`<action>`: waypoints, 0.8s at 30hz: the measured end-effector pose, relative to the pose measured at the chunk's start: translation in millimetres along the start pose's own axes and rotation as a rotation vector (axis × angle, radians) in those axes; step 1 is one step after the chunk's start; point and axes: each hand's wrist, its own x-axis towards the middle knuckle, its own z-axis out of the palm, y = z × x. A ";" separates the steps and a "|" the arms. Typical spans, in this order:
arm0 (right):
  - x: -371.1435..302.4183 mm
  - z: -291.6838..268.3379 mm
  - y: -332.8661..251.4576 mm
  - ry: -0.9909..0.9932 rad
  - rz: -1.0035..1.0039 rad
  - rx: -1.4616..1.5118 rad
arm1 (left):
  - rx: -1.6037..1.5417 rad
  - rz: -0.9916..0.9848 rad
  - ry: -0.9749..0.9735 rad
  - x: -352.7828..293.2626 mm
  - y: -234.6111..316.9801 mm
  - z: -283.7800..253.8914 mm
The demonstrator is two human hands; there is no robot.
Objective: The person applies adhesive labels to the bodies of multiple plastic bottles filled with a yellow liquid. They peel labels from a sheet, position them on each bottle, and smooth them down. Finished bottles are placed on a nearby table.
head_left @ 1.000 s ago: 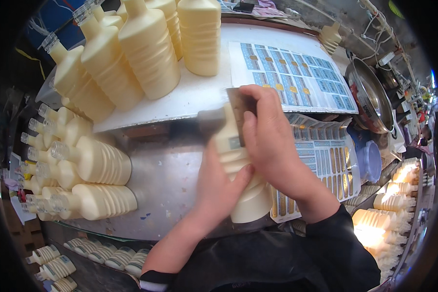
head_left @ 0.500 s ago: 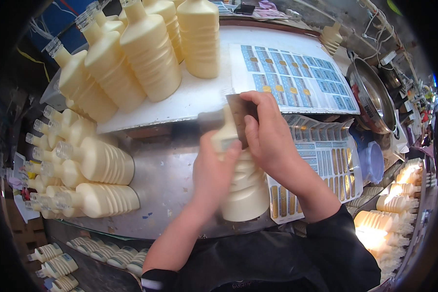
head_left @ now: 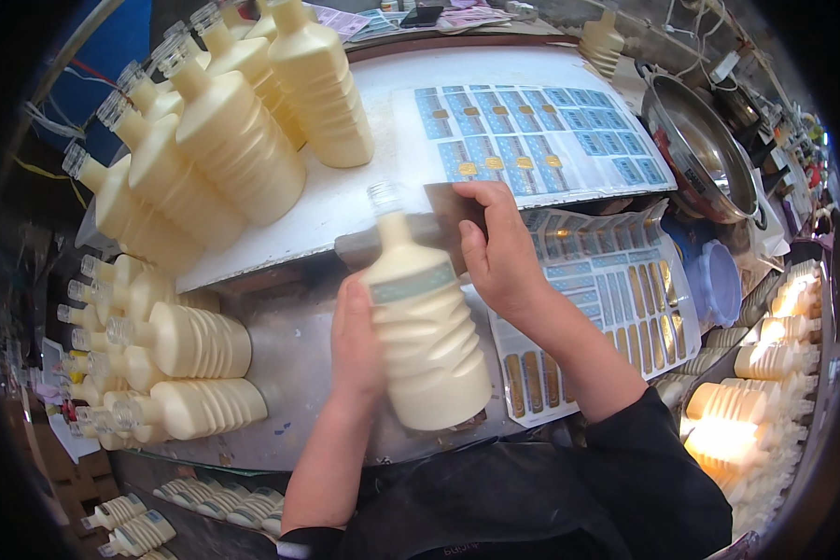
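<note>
A cream plastic bottle (head_left: 429, 345) with a ridged body and clear threaded neck leans slightly over the metal table in front of me. My left hand (head_left: 353, 341) is closed around its left side. A pale green-blue label (head_left: 413, 283) runs across the bottle's shoulder. To the right of the neck, my right hand (head_left: 499, 247) pinches a flat brown scraper-like plate (head_left: 448, 213) between thumb and fingers, apart from the bottle. Beyond them lies a sheet of blue and gold labels (head_left: 495, 117); a second label sheet (head_left: 607, 317) sits beside my right forearm.
Several cream bottles (head_left: 238, 140) stand on the raised white board (head_left: 373, 103) at the far left. More bottles (head_left: 201, 341) lie stacked on the metal table (head_left: 294, 327). Rightward are a metal pan (head_left: 695, 140), a purple basin (head_left: 716, 285) and rows of sunlit bottles (head_left: 765, 359).
My left hand has slid off the bottle's front to its left side, uncovering the shoulder label. The brown plate, earlier by the bottle's neck, is now apart from it. The whole view has shifted.
</note>
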 end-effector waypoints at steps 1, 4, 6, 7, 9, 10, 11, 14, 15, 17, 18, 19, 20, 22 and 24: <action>1.1 -3.7 -2.2 0.018 -0.012 0.022 | 0.039 0.072 0.029 -3.5 1.3 1.4; 2.6 -10.5 -12.4 0.033 -0.012 0.132 | 0.362 0.276 0.143 -23.3 8.0 6.2; 0.2 -8.0 -18.5 0.055 -0.026 0.249 | 0.836 0.589 0.128 -39.9 12.8 10.4; -1.7 -4.5 -20.0 -0.007 -0.019 0.263 | 1.028 0.552 0.080 -49.7 15.7 11.8; -4.4 2.8 -17.4 0.000 -0.013 0.198 | 1.006 0.439 0.034 -53.5 16.7 17.2; -5.7 5.8 -14.1 -0.001 -0.009 0.177 | 0.987 0.383 0.018 -53.7 17.4 17.9; -6.7 7.5 -9.7 0.018 0.004 0.148 | 0.866 0.354 0.002 -52.7 17.5 18.0; -8.1 6.8 1.4 0.051 0.019 0.066 | 0.791 0.340 -0.004 -51.5 15.6 16.7; -7.4 5.0 3.0 0.049 -0.001 0.046 | 0.809 0.355 0.002 -51.4 14.4 15.9; -4.9 0.5 0.5 0.045 -0.011 0.033 | 0.789 0.390 0.017 -51.5 11.8 14.2; -3.6 -1.8 -3.4 0.042 -0.002 0.042 | 0.716 0.350 0.010 -52.2 10.8 13.1; -1.5 -3.9 -8.6 0.037 0.005 0.050 | 0.631 0.315 0.005 -53.0 10.2 12.1; 0.0 -4.1 -15.4 0.028 0.026 0.105 | 0.512 0.271 -0.003 -53.1 9.9 11.2; 0.9 -0.8 -32.0 0.007 0.057 0.217 | 0.455 0.243 0.001 -53.4 10.2 10.7; 2.6 5.5 -47.3 -0.052 0.093 0.106 | 0.448 0.214 0.009 -54.2 11.7 12.2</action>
